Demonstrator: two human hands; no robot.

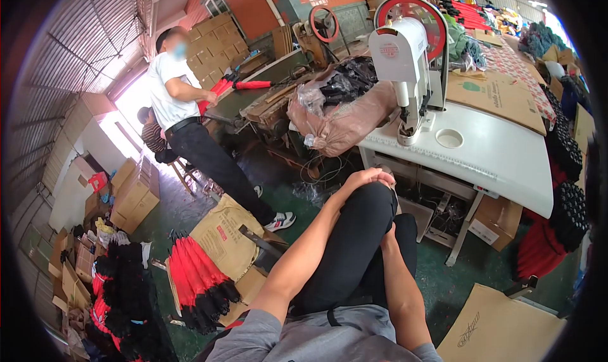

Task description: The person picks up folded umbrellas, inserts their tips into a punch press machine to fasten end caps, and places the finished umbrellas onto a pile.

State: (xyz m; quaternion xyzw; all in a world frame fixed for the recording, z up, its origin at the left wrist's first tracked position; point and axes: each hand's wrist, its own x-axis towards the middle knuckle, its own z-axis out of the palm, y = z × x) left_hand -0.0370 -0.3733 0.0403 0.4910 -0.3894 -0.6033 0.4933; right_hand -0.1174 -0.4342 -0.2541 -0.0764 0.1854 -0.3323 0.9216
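Under a roof of ridged metal, the workshop had a green floor (437,302), and many cardboard boxes (218,42) were piled by the orange wall (253,10). You were sitting with one knee (370,203) raised, in black trousers. Your left hand (369,177) lay on the top of this knee, with its fingers bent over it; whether they gripped it tightly could not be told. Your right hand (390,230) was at the other side of the knee and mostly hidden, so its grip could not be told either. Just beyond your hands was the white table (500,153), and on it stood upright the white machine (405,51) with a red wheel (439,29). Beside the machine, at its left, was a pinkish sack (354,124) with black pieces in clear plastic. To your left, red and black folded umbrellas (199,273) lay in a bundle near a flattened brown sack (221,235). Farther away, a person in a white shirt (171,93) stood with a hand at another red and black umbrella (225,84), and a second person (152,133) sat behind, on a stool (183,177)
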